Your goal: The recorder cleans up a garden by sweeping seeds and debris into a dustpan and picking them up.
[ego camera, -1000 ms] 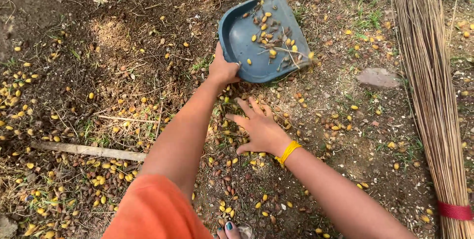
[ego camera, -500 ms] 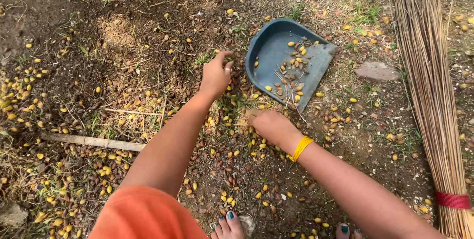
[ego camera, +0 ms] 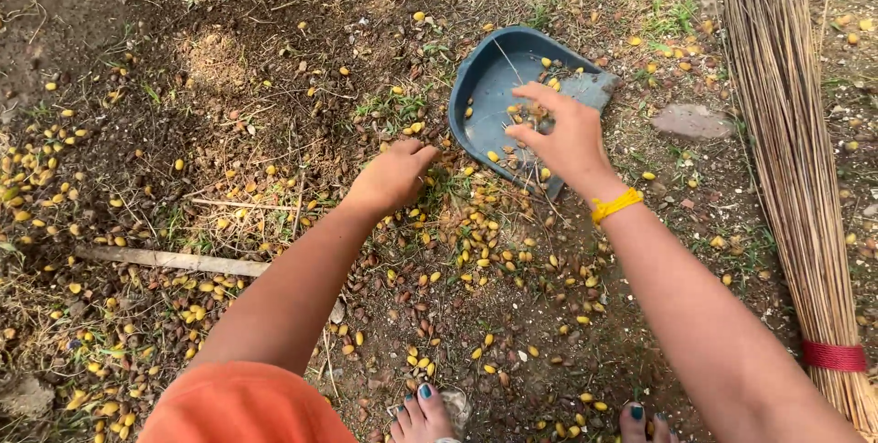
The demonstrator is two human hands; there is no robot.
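A blue dustpan (ego camera: pixel 485 86) lies on the dirt with several small yellow and brown fruits and twigs in it. My right hand (ego camera: pixel 562 132), with a yellow band at the wrist, hovers over the pan's lower edge, fingers loosely spread above the fruits. My left hand (ego camera: pixel 393 173) rests palm down on the ground just left of the pan, touching the fallen yellow fruits (ego camera: pixel 480 242) scattered there. Whether either hand grips any fruit is hidden.
A straw broom (ego camera: pixel 791 160) with a red binding lies along the right side. A flat stone (ego camera: pixel 690 120) sits right of the dustpan. A pale stick (ego camera: pixel 169 260) lies at the left. My toes (ego camera: pixel 425 416) show at the bottom edge. Fruits litter the ground.
My left hand let go of the dustpan, which settled flat on the ground. My right hand left the ground and moved up over the pan; my left hand dropped onto the fruits.
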